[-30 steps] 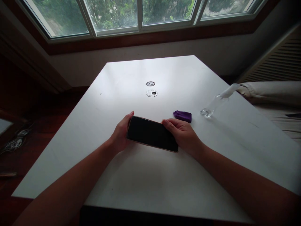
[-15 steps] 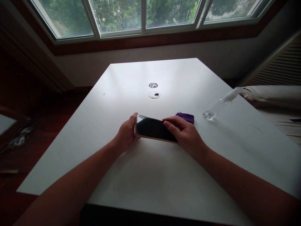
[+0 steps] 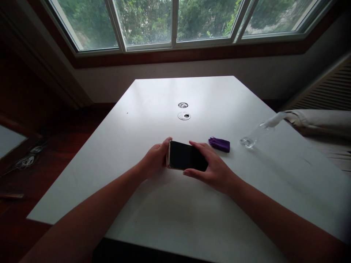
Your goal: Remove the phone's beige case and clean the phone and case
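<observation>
A smartphone (image 3: 182,156) with a dark screen is held sideways between both hands, above the white table. My left hand (image 3: 156,157) grips its left end, thumb on the edge and the other fingers hidden behind. Around the right end is my right hand (image 3: 212,164), with its thumb along the near long edge and its fingers along the far one. Just past the right hand lies a folded purple cloth (image 3: 219,144) on the table.
The white table (image 3: 153,98) has two round cable holes (image 3: 183,115) toward its far side. On the right lies a clear glass vessel (image 3: 251,139) with white material in its neck. A beige cushioned seat (image 3: 323,118) touches the right edge. Cables (image 3: 27,160) lie on the floor at left.
My right thumb has moved from over the screen to the phone's near edge, so the hand now spans the phone. The view has shifted slightly, and the purple cloth shows fully.
</observation>
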The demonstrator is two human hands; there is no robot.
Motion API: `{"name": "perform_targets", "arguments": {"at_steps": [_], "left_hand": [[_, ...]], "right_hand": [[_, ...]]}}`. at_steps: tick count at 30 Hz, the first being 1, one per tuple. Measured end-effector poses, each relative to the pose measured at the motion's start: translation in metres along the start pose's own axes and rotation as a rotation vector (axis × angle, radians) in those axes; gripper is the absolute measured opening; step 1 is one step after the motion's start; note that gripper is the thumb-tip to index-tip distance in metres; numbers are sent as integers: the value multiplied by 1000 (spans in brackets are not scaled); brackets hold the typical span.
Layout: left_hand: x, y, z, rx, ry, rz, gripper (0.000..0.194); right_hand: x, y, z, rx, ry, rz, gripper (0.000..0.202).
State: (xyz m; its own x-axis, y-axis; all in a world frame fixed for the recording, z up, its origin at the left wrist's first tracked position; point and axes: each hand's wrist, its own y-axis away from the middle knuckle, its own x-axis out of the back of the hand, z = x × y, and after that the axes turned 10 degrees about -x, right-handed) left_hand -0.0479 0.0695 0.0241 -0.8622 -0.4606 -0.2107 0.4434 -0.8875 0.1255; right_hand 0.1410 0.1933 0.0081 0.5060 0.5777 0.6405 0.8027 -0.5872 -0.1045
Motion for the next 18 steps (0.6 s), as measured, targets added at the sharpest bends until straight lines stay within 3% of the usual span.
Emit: {"name": "perform_targets", "arguments": {"at_steps": [7, 12, 18], "left_hand": [[2, 1, 3, -15, -143, -134, 65], [0, 1, 2, -22, -158, -109, 64], [-3, 2, 3, -16, -159, -62, 62]], "right_hand": [[0, 4, -2, 49, 124, 25, 92], [-1, 6, -3, 56, 164, 84, 90], [-3, 4, -4, 170, 174, 213, 91]]}}
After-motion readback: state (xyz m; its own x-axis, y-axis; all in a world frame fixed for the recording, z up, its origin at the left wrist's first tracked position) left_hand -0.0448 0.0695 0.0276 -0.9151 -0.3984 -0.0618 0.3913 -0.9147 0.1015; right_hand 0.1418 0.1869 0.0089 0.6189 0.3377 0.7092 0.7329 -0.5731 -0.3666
